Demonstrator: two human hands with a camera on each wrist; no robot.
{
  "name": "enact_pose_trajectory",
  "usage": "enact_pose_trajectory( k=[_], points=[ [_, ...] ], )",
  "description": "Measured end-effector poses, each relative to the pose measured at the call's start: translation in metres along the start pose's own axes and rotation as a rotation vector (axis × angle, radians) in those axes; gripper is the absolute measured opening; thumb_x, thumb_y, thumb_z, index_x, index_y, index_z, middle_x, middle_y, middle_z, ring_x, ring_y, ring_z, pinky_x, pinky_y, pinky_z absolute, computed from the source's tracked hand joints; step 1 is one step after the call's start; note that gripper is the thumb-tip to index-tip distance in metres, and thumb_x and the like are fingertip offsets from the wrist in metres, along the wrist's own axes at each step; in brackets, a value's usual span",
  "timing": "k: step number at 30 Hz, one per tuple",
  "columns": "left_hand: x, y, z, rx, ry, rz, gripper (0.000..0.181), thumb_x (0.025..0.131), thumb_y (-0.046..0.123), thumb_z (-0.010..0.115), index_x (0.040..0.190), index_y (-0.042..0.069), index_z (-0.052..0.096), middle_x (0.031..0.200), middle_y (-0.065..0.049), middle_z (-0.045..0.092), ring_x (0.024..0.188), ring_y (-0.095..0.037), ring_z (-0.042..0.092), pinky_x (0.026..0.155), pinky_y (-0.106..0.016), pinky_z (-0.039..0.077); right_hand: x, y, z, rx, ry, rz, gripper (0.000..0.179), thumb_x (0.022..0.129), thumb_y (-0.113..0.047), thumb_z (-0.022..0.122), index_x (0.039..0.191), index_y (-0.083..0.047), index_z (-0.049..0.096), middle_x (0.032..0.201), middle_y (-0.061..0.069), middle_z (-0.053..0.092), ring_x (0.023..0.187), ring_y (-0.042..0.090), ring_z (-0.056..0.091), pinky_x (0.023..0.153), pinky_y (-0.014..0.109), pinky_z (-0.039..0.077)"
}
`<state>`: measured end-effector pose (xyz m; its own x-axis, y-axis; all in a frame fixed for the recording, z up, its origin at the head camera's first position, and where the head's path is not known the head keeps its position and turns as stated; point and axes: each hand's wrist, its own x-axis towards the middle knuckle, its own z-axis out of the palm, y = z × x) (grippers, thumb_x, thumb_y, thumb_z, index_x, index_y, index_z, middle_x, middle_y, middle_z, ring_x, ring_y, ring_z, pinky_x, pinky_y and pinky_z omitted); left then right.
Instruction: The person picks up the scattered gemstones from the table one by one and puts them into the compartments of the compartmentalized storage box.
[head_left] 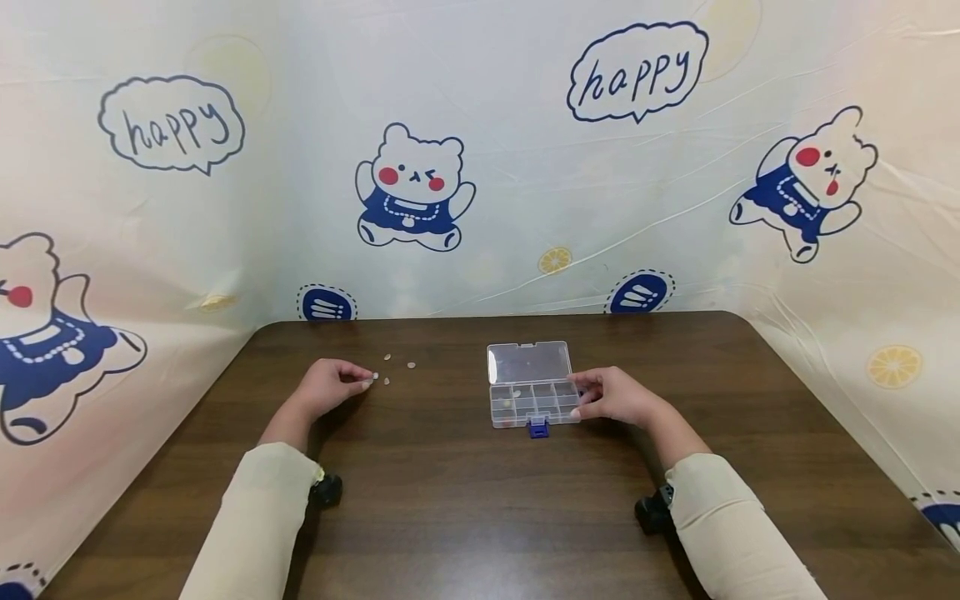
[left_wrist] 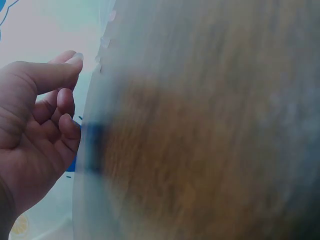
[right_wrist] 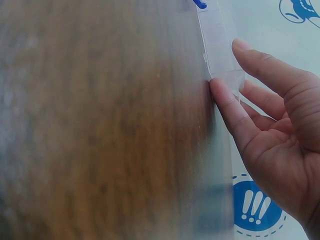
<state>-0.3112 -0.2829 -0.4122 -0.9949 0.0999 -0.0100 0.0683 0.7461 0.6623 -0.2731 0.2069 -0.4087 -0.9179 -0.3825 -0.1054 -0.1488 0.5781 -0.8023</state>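
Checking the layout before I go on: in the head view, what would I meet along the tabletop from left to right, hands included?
Left hand → two small pale pieces just past its fingertips → a third pale piece → open clear box → right hand at the box's right edge.

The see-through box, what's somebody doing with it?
A person is handling the clear box and some tiny pieces on a brown table. The right hand holds the box's right side, and its lid is open. Off to the left, the left hand pinches a small pale piece between its fingertips. Three more pieces lie close by on the table, and a few bits already sit in the box's left compartments.
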Motion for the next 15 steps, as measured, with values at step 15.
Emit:
enact_pose_trajectory(
  k=[15],
  points=[
    [-0.003, 0.014, 0.007, -0.015, -0.014, 0.055, 0.017, 0.090, 0.014, 0.071, 0.105, 0.007, 0.075, 0.100, -0.008, 0.070, 0.087, -0.023, 0.059, 0.078, -0.034, 0.053, 0.000, 0.000, 0.000, 0.003, 0.001, 0.005, 0.069, 0.079, -0.015, 0.082, 0.138, 0.002, 0.051, 0.104, 0.010, 0.066, 0.088, 0.020, 0.062, 0.079, 0.031, 0.054]
  ],
)
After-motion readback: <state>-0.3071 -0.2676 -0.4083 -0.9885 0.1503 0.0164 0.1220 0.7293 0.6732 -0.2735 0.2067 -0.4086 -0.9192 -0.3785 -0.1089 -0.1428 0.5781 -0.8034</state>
